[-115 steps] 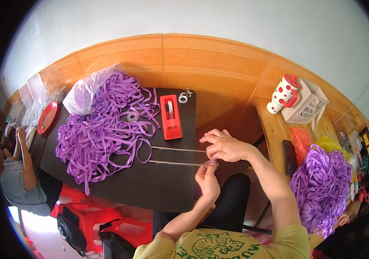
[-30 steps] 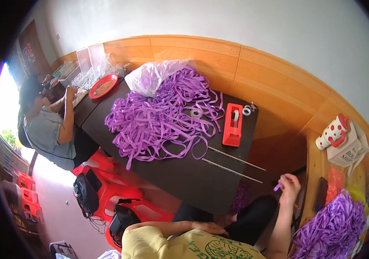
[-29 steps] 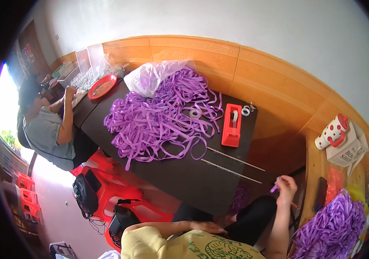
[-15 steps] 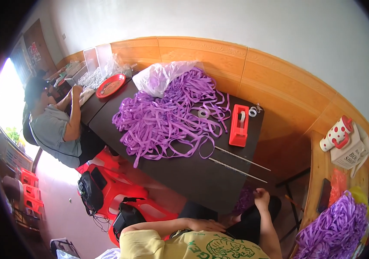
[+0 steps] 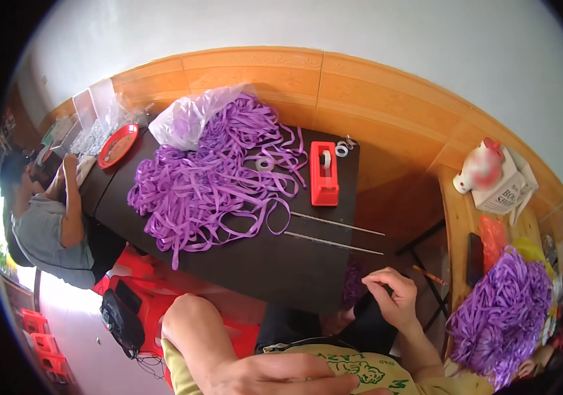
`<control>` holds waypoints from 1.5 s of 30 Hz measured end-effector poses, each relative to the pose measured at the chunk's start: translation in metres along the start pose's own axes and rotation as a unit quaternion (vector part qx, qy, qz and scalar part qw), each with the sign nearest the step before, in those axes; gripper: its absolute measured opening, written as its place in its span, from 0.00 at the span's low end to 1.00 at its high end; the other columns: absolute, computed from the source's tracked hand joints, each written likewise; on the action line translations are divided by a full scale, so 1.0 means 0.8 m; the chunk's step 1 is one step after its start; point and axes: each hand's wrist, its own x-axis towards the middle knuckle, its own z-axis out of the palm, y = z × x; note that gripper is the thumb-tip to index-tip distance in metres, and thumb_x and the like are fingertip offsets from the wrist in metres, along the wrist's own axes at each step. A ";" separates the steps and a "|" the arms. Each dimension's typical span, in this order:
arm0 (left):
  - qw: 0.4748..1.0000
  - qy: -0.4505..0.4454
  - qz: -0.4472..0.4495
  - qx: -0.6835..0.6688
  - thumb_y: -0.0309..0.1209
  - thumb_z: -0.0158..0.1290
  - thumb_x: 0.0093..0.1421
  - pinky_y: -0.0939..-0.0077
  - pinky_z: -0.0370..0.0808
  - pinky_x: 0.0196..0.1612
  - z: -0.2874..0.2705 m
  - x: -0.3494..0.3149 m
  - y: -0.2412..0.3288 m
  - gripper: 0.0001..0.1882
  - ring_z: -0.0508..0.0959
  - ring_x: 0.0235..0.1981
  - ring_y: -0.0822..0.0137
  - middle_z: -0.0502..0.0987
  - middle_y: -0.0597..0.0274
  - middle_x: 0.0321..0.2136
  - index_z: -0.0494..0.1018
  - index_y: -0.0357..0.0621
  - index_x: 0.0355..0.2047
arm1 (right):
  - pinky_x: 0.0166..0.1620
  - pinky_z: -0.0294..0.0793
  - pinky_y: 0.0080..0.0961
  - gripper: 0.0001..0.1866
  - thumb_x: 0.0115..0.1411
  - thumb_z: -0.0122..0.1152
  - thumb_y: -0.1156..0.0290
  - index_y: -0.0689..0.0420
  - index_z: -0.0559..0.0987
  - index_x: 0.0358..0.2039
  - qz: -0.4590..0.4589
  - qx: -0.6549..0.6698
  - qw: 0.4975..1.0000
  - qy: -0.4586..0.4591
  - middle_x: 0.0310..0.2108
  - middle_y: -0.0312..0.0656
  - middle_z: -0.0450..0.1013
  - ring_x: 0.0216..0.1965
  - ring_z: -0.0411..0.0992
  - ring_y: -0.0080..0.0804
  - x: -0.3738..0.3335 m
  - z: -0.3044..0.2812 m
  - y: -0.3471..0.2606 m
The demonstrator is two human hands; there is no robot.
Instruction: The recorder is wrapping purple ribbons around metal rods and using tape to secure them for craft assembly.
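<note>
Since a moment ago: both of my hands have come off the table and back toward my body; the purple strip I was pinching in my right hand no longer shows.
Right hand (image 5: 394, 297): low at my lap, just past the near edge of the dark table (image 5: 275, 276); fingers curled loosely inward; whether they grip anything I cannot tell.
Left hand (image 5: 281, 376): laid flat against my yellow shirt (image 5: 354, 368) at the bottom edge; fingers stretched out, holding nothing that I can see.
Two thin rods (image 5: 337, 234): lying side by side on the table, near my right hand, their far ends jutting past the table's right edge.
Purple ribbon heap (image 5: 209, 178): spread over the table's middle; one loop of it touches the rods' left ends.
Red tape dispenser (image 5: 324, 172): upright just beyond the rods, beside the heap.
Second ribbon pile (image 5: 502, 316): on my right, well apart from the table.
Other person (image 5: 47, 217): seated at the table's far left end.
</note>
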 end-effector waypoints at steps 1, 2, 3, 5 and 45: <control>0.989 -0.047 -0.046 -0.133 0.35 0.50 0.56 0.60 0.69 0.45 -0.009 0.016 -0.002 0.17 0.71 0.49 0.54 0.69 0.46 0.51 0.74 0.36 0.41 | 0.33 0.69 0.19 0.06 0.49 0.60 0.84 0.64 0.77 0.29 -0.040 -0.007 0.999 -0.017 0.27 0.42 0.75 0.28 0.73 0.29 0.014 0.000 -0.012; 0.992 -0.055 0.095 -0.060 0.34 0.50 0.55 0.59 0.70 0.43 0.005 0.009 -0.017 0.19 0.72 0.49 0.52 0.68 0.40 0.51 0.73 0.33 0.43 | 0.33 0.69 0.19 0.06 0.49 0.60 0.84 0.64 0.77 0.29 -0.047 0.004 0.999 -0.027 0.27 0.42 0.75 0.28 0.73 0.29 0.030 0.009 -0.027; 0.993 -0.052 0.090 -0.049 0.34 0.50 0.55 0.59 0.70 0.43 0.016 0.011 -0.023 0.19 0.72 0.49 0.52 0.68 0.40 0.51 0.73 0.33 0.43 | 0.33 0.70 0.22 0.06 0.48 0.60 0.84 0.63 0.77 0.29 -0.100 -0.017 0.993 -0.059 0.27 0.43 0.75 0.29 0.73 0.32 0.048 0.018 -0.038; 0.966 -0.139 0.171 -0.133 0.32 0.51 0.51 0.59 0.70 0.42 0.041 0.013 -0.031 0.20 0.72 0.47 0.53 0.68 0.37 0.49 0.72 0.27 0.39 | 0.34 0.71 0.28 0.08 0.45 0.62 0.83 0.61 0.77 0.29 -0.164 -0.064 0.977 -0.119 0.28 0.43 0.75 0.30 0.74 0.39 0.079 0.041 -0.049; 0.785 0.176 -0.316 -0.503 0.22 0.51 0.57 0.72 0.75 0.33 0.116 0.008 -0.195 0.07 0.79 0.26 0.63 0.78 0.52 0.27 0.76 0.31 0.35 | 0.29 0.61 0.29 0.12 0.43 0.60 0.80 0.56 0.77 0.32 -0.266 -0.294 0.910 0.123 0.26 0.34 0.71 0.26 0.68 0.34 0.115 -0.042 -0.019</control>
